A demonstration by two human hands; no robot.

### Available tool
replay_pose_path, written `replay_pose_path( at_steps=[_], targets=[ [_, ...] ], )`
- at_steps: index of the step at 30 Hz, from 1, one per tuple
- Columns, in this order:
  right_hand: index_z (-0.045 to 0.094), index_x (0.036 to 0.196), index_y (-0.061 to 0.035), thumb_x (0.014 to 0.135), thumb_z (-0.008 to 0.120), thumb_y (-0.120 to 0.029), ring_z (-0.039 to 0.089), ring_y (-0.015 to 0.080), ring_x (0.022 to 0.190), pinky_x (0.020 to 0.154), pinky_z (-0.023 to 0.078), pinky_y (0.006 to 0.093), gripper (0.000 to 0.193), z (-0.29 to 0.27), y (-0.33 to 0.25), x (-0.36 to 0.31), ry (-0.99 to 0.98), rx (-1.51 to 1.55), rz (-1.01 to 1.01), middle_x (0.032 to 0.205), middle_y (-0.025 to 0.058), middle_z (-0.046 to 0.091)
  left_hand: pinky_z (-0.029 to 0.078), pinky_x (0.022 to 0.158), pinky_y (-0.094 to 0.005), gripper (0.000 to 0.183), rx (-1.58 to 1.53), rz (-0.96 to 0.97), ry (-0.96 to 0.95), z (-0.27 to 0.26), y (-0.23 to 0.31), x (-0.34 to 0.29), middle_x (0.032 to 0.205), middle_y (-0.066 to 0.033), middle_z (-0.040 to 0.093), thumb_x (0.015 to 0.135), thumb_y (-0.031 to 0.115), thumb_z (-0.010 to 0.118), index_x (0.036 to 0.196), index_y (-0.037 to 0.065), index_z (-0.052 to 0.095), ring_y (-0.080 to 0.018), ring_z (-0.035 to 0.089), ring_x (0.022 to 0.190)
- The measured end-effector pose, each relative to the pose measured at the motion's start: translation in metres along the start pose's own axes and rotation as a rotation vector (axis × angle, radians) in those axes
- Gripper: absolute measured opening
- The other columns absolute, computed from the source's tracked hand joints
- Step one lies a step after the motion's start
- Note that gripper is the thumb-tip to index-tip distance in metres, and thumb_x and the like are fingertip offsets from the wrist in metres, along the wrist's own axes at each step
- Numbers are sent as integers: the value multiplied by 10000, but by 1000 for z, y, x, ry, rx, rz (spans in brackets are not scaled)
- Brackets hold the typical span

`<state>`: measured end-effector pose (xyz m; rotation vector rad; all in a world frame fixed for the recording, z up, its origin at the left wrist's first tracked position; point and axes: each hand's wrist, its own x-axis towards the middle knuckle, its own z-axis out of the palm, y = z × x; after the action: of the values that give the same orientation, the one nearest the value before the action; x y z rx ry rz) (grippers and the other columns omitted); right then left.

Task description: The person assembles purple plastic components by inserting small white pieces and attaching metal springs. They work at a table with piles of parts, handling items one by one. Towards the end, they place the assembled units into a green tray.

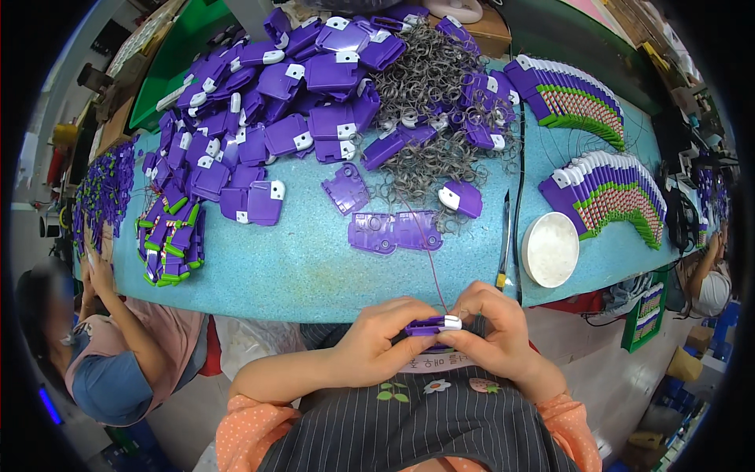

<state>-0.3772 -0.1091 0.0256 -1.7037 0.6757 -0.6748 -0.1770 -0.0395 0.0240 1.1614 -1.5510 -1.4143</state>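
Observation:
Just off the table's near edge, a small purple plastic casing (425,326) with a white end is held edge-on between both hands. My left hand (385,337) pinches its purple end between thumb and fingers. At the white end, the thumb and fingers of my right hand (497,330) are closed round it. A thin reddish wire (434,271) runs from the casing up across the table. Beyond my hands lie purple half shells (373,233), open side up. Further off is a loose purple-and-white casing (464,199).
Purple casings (283,82) are heaped at the far left, beside tangled grey wire coils (425,79). A white bowl (550,250) and a yellow-handled knife (503,252) lie to the right, near fanned rows of casings (605,193). Another person (134,354) works at the left.

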Motion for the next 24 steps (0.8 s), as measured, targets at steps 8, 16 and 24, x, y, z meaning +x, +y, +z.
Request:
replay_pose_path(
  at_steps=[8, 16, 24],
  targets=[
    [638, 901, 13, 792, 707, -119, 480, 74, 501, 452, 358, 244, 185, 9, -7, -10, -68, -58, 294, 652, 50, 577, 464, 819, -263, 207, -605, -6, 412, -1, -8, -3, 1006, -88, 601, 933, 53, 512, 1118, -35, 479, -107, 570, 906],
    [642, 875, 13, 812, 672, -96, 538, 120, 625, 556, 412, 260, 130, 20, 3, -13, -2, 120, 213, 728, 78, 585, 453, 818, -251, 225, -573, -26, 444, -5, -2, -10, 1012, -71, 600, 928, 82, 539, 1114, -34, 490, -93, 554, 925],
    [645, 872, 13, 817, 671, -125, 564, 156, 695, 624, 434, 284, 151, 23, 8, -14, -16, 179, 259, 765, 87, 597, 441, 761, -226, 236, -618, -108, 433, 27, -16, -12, 971, -43, 592, 924, 126, 564, 1099, -21, 509, -69, 536, 870]
  ],
)
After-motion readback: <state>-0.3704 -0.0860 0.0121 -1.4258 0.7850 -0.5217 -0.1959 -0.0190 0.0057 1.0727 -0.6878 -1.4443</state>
